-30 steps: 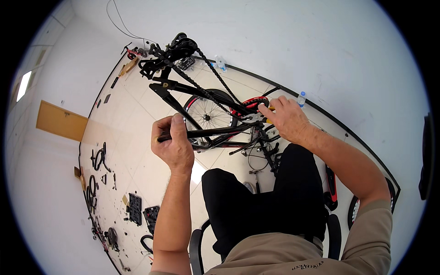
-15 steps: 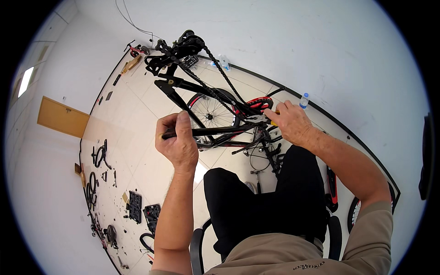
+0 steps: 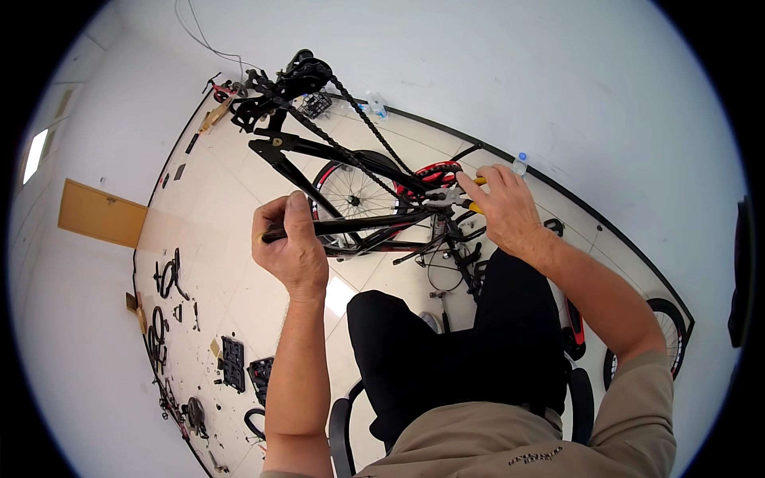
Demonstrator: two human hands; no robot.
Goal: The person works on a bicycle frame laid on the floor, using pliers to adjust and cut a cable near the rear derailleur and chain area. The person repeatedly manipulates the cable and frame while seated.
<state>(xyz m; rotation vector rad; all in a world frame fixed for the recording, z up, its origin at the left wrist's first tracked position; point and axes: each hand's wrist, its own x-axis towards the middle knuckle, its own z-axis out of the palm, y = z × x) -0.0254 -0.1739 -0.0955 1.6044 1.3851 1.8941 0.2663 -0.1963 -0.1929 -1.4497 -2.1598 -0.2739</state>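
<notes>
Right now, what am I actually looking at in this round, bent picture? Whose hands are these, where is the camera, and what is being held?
There is only one view, from a wide fisheye camera worn on a person's head and looking down, which is why straight edges curve near the rim. The person sits on a chair; the dark trousers and tan shirt at the bottom are their own.

The left hand is closed around the end of a dark bar that runs toward the bicycle. The right hand holds yellow-handled pliers at the bicycle frame, near the spoked wheel with a red-marked rim. A chain hangs across the frame.

On the pale tiled floor, small dark parts and tools lie scattered at the left. Another wheel lies at the right, and a small bottle stands by the wall.
</notes>
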